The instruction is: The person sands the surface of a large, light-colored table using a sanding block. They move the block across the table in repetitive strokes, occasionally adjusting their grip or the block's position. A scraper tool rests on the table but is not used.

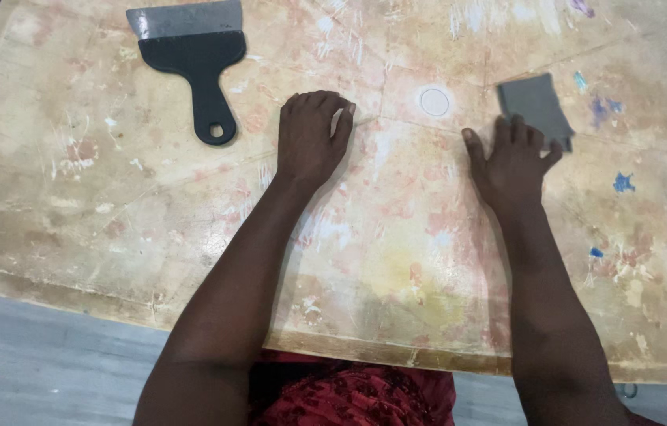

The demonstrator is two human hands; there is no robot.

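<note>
Left hand (311,136) flat on the board, fingers curled at the tips around something small and pale, too hidden to identify, so whether it grips anything is unclear. Right hand (513,162) spread open, palm down, fingertips resting on the near edge of the grey square sanding pad (535,105), holding nothing closed. The pad lies just beyond that hand (its near corner is covered by fingers). Between the hands, a small white round filled patch (434,102). Well off beyond the left hand sits the black-handled wide steel scraper (194,55). The stained beige wooden tabletop (112,205) has open room near its front edge.
</note>
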